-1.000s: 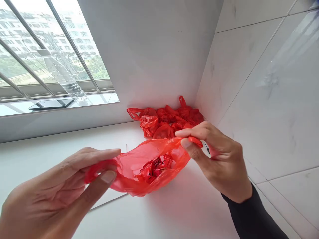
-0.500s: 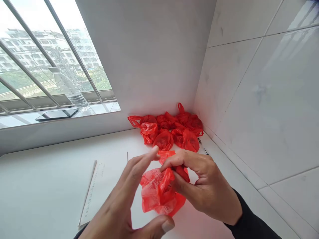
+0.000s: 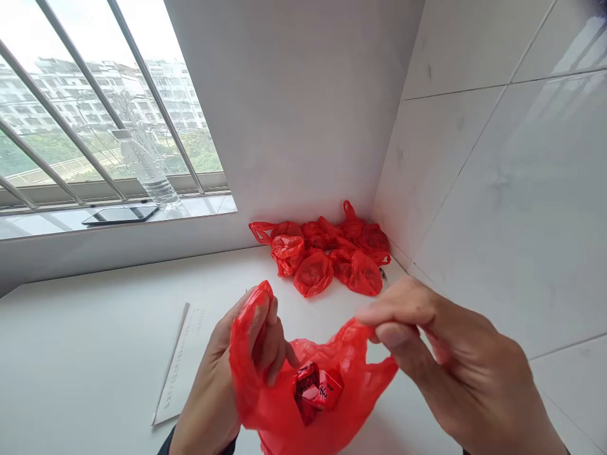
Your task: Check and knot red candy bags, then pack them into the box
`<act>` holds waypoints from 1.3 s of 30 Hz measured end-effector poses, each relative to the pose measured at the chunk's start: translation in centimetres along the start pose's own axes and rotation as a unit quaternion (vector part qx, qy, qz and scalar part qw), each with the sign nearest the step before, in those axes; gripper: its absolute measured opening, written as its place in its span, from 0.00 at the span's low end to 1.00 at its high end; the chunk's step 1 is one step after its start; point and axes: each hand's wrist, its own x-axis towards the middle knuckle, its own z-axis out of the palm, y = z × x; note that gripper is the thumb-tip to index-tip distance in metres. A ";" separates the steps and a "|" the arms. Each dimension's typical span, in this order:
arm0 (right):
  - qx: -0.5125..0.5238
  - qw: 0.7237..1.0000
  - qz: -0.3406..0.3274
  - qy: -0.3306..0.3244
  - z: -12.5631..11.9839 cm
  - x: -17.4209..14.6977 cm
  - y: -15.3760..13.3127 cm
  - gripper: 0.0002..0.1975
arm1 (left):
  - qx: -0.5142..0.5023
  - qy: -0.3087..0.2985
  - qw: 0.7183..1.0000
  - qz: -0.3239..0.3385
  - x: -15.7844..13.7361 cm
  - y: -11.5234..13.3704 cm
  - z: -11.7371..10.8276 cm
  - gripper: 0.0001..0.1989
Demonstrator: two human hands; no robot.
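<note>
A thin red plastic bag [image 3: 351, 404] is stretched wide between my hands, its mouth facing up toward me. My left hand [image 3: 260, 354] is closed round one handle, the red film wrapped over its fingers. Thumb and fingertips of my right hand [image 3: 427, 341] pinch the rim on the other side. Inside the bag lie small red wrapped packets [image 3: 322, 385] with dark printed characters; what they contain does not show. The bag's bottom runs out of the frame.
Several knotted red plastic bags [image 3: 313, 272] are heaped in the corner against the wall. On the left of the white table [image 3: 95, 341] lies a white booklet [image 3: 177, 366]. A water bottle [image 3: 147, 164] and a dark flat tablet [image 3: 121, 215] rest on the windowsill.
My left hand, open beside the bag before, has closed on a handle. My right hand has moved right, and the crumpled bag is spread open, showing the packets inside.
</note>
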 end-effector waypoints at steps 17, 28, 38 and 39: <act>0.044 0.999 0.022 -0.003 2.3 0.9 1.2 0.09 | 0.307 -0.112 0.945 0.024 -2.2 0.3 0.3 0.16; 0.132 0.991 -0.005 -0.022 1.8 0.5 0.4 0.12 | 0.088 -0.085 0.992 0.023 0.2 -0.9 0.2 0.16; 0.068 0.995 -0.064 -0.038 3.3 0.5 0.8 0.10 | 0.360 -0.212 0.908 0.043 -1.3 -0.9 1.6 0.11; 0.067 0.995 -0.058 -0.050 3.4 0.6 0.9 0.09 | 0.336 -0.216 0.916 0.021 -1.3 -0.9 1.6 0.13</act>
